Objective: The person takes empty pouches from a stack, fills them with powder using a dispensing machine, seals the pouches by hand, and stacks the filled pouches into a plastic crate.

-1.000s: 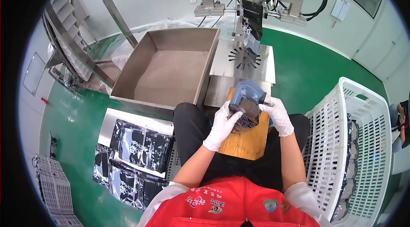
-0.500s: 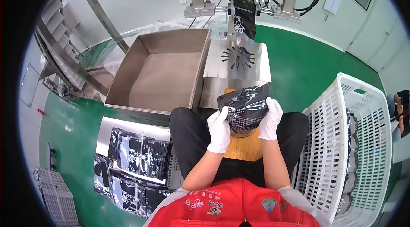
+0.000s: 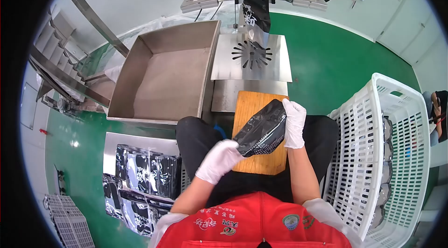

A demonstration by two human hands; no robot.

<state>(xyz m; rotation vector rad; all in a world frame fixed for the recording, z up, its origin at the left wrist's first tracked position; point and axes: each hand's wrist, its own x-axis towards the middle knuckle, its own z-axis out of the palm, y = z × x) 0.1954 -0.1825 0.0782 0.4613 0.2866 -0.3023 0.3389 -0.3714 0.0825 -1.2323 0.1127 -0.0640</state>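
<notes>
Plainly, both hands have closed on the one thing: a black, glossy printed pouch (image 3: 262, 129) just right of the centre of the frame, in front of the near part of a wooden board (image 3: 252, 103); the left hand (image 3: 219, 161) pinches its lower-left corner with the fingertips, while the right hand (image 3: 295, 124) grips its upper-right end, fingers on the edge and palm turned inward. To handle it well, I would keep a light, even pull between the two grips, enough to take creases out of the film without stretching it; the wrists are best level with each other along the pouch, so its contents do not slump to one end, and the fingers best kept at the margins, off the printed face; the board below would make a sound rest for pressing it flat. As for how it points, the long axis runs aslant, from lower left up to upper right of the frame, with a band of pale dots along the lower right side; which end is the mouth I cannot tell. Beyond it, at the upper centre, another black pouch (image 3: 255, 12) hangs above a slotted steel plate (image 3: 277, 68); stacked pouches (image 3: 136, 168) lie at lower left, and a white plastic crate (image 3: 350, 154) stands at right.
</notes>
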